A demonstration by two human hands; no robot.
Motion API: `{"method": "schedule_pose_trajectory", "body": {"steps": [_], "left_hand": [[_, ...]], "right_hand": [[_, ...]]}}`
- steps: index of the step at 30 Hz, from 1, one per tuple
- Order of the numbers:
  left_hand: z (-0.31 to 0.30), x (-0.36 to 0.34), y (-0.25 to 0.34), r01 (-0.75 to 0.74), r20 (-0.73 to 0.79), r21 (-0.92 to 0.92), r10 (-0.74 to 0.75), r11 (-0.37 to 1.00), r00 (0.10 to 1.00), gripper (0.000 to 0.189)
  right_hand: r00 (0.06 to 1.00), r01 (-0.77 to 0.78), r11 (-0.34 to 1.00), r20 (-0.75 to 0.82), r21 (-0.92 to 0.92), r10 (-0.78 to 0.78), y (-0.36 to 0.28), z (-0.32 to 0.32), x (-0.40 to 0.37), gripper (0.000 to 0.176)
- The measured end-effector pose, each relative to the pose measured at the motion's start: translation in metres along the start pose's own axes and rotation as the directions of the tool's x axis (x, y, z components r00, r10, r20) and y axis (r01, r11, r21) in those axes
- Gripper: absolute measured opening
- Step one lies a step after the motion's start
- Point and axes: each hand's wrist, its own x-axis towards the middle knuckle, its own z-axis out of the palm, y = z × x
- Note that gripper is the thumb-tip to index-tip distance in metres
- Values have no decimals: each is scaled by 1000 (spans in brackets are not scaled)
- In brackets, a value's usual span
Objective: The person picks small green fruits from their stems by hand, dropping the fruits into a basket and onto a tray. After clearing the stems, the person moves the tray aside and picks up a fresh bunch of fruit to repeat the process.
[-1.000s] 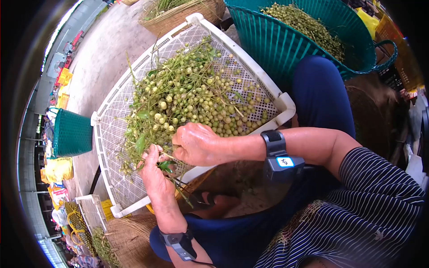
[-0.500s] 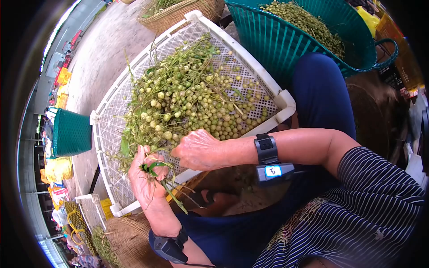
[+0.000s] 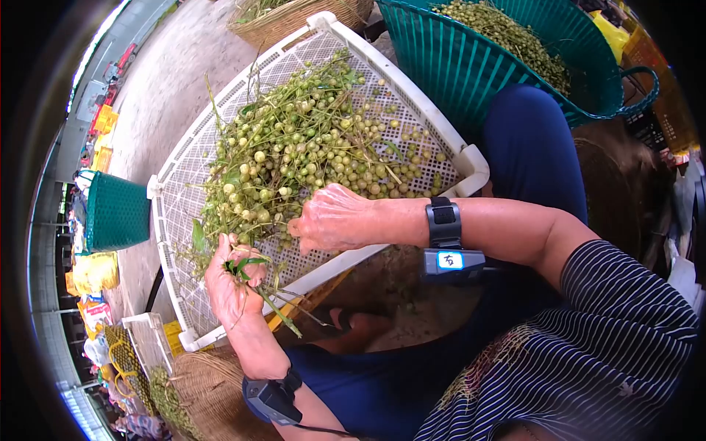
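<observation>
A heap of round green fruits [image 3: 294, 147] on thin stems lies in a white mesh tray [image 3: 434, 110]. At the tray's lower edge, my left hand [image 3: 237, 283] is closed around a small bunch of green stems [image 3: 283, 316] with a few leaves. To its right, my right hand [image 3: 334, 219] is closed at the lower edge of the heap, its fingertips turned down among the fruits. Whatever those fingertips pinch is hidden.
A teal basket [image 3: 441, 62] holding more fruits stands at the upper right, beside my knee. Another teal basket [image 3: 118, 213] is at the left. Woven baskets [image 3: 301, 26] [image 3: 213, 389] are at the top and lower left.
My right hand has moved up and slightly right, over the lower edge of the heap. My left hand has shifted slightly left and up, still holding the stems.
</observation>
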Motion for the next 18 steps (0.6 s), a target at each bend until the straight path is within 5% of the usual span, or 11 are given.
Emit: {"method": "schedule_pose_trajectory", "body": {"steps": [4,6,12,14,16,18], "left_hand": [[4,2,-2,5,-38,-35,-7,999,999,18],[2,1,1,-64,-126,90,75,994,989,18],[3,-3,1,-60,-109,39,64,997,992,18],[4,-5,0,-65,-112,45,70,997,991,18],[6,-6,-1,-44,-50,-47,41,998,998,18],[11,-10,-3,-47,-56,-43,44,998,997,18]], "right_hand": [[1000,15,998,10,-63,-15,10,10,-2,14],[995,-5,995,98,-101,15,21,7,-2,7],[940,-271,962,210,-23,270,18,-11,5,31],[938,-285,941,253,181,236,5,-14,6,37],[980,-182,946,124,270,153,8,15,1,38],[986,152,579,-85,801,-142,6,28,-1,39]]}}
